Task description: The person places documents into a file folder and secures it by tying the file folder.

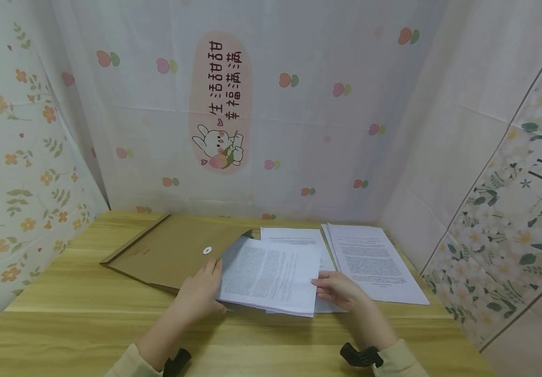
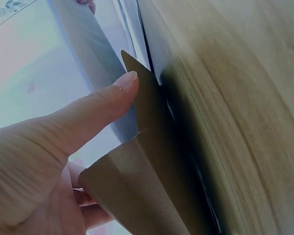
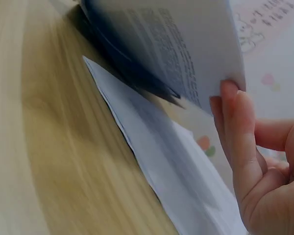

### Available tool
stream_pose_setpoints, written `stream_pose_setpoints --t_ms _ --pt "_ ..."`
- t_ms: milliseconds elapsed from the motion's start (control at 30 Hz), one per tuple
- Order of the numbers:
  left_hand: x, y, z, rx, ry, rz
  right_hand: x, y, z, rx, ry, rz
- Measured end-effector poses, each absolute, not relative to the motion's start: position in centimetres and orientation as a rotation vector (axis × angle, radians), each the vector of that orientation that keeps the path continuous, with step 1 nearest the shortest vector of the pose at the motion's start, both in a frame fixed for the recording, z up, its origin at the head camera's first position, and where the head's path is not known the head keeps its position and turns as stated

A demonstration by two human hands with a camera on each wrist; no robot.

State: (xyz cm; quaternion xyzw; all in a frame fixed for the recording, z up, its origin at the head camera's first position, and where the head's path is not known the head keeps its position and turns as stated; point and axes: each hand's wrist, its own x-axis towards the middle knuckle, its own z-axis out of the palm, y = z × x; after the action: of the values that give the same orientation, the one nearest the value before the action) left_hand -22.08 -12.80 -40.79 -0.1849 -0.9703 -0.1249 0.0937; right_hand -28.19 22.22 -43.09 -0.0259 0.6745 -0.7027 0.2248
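Note:
A brown kraft document envelope [image 1: 176, 246] with a white round button lies slanted on the left of the table. My left hand [image 1: 200, 290] grips its mouth at the right end; in the left wrist view the thumb [image 2: 105, 105] lies across the brown flap and the other fingers are behind it. Printed sheets [image 1: 266, 275] stick out of that mouth to the right, their left part hidden by the envelope and hand. At their right edge my right hand [image 1: 339, 290] pinches them between thumb and fingers, tilted above the table in the right wrist view.
Beneath the held sheets lies another printed stack [image 1: 294, 235], partly covered. Further right is a second pile of printed pages [image 1: 369, 256]. The wooden table [image 1: 261, 345] ends at a patterned curtain [image 1: 318, 131] behind, with floral cloth [image 1: 11, 157] at the left.

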Motion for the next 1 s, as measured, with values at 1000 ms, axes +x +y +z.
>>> stream_pose_setpoints --t_ms 1000 --pt "-22.6 -12.2 -40.8 -0.515 -2.902 -0.404 -28.9 13.1 -44.3 0.052 1.972 -1.98"
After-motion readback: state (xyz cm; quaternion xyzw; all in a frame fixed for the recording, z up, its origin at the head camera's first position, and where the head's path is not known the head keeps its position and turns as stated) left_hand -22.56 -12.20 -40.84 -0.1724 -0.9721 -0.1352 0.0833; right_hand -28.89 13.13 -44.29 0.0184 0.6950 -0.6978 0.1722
